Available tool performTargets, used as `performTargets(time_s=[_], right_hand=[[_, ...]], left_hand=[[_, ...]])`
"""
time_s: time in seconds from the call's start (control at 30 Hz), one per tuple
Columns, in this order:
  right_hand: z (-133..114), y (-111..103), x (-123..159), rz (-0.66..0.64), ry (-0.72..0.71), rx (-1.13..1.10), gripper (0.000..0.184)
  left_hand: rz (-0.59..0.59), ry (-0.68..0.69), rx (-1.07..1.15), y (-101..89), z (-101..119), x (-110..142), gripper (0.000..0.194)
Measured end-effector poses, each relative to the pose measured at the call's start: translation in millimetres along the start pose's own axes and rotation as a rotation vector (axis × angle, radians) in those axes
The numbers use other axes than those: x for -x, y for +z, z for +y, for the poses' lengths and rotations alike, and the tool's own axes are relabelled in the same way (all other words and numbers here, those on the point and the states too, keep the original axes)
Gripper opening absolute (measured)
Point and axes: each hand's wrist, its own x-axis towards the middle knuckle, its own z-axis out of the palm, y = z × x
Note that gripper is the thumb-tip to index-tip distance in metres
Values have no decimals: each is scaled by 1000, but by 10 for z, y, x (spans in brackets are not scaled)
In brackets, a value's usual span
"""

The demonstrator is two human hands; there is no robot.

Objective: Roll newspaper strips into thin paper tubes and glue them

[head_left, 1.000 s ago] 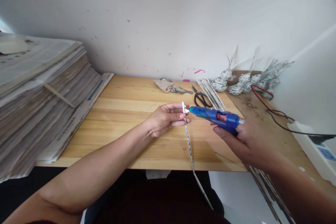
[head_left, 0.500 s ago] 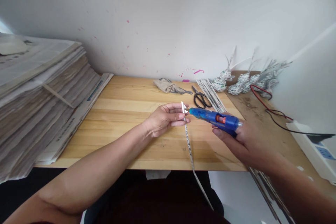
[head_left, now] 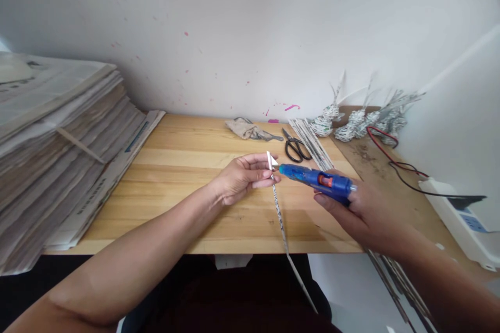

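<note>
My left hand (head_left: pixel 242 179) pinches the top end of a long thin rolled newspaper stick (head_left: pixel 282 223), which slants down over the wooden table's front edge toward my lap. My right hand (head_left: pixel 361 213) grips a blue hot glue gun (head_left: pixel 318 179) by its handle. The gun's nozzle points left and meets the stick's folded tip just beside my left fingertips.
A tall stack of newspapers (head_left: pixel 54 135) fills the left side. Black scissors (head_left: pixel 295 148), a crumpled cloth (head_left: pixel 248 129) and a bundle of paper sticks (head_left: pixel 310 140) lie at the back of the wooden table (head_left: pixel 175 187). Woven paper pieces (head_left: pixel 359 122), a red-black cable (head_left: pixel 394 158) and a white power strip (head_left: pixel 457 218) sit right.
Both hands keep their grip and pose. The view has shifted slightly, so everything sits a little further left in the picture.
</note>
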Motion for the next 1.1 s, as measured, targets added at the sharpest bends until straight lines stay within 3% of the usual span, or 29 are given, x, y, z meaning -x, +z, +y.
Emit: performTargets(time_s=[1.1], right_hand=[[-16, 7, -44, 7, 23, -27, 14]], left_hand=[[3, -5, -4, -32, -4, -17, 36]])
